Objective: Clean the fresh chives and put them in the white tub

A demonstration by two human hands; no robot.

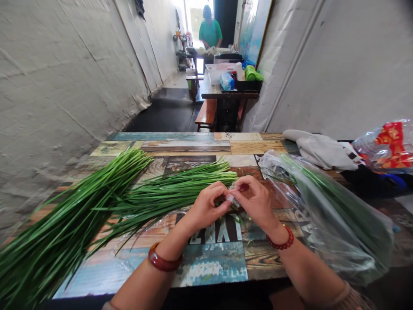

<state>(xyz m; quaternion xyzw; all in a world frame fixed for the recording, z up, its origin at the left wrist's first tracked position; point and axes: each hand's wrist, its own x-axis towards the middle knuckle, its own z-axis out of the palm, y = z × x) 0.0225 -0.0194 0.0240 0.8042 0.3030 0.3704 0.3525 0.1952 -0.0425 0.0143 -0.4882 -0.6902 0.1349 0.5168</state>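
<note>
Green chives (174, 187) on the desk (213, 265), left of the grip, with pale stalk ends (230, 175) close beside it. Left hand (211, 204) and right hand (256, 202) pinched closed, thumb to forefinger, apparently on one pale scrap (237, 199) too small to identify. Best worked, by judgement, with light, opposed fingertip pressure, without dragging nearby stalks askew. Farther left, a bigger bundle (80, 211); to the right, a clear bag (348, 215) of greens.

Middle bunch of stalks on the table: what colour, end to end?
Middle bunch: deep green, paling to light yellowish green at its right end. Head view shows it.
</note>
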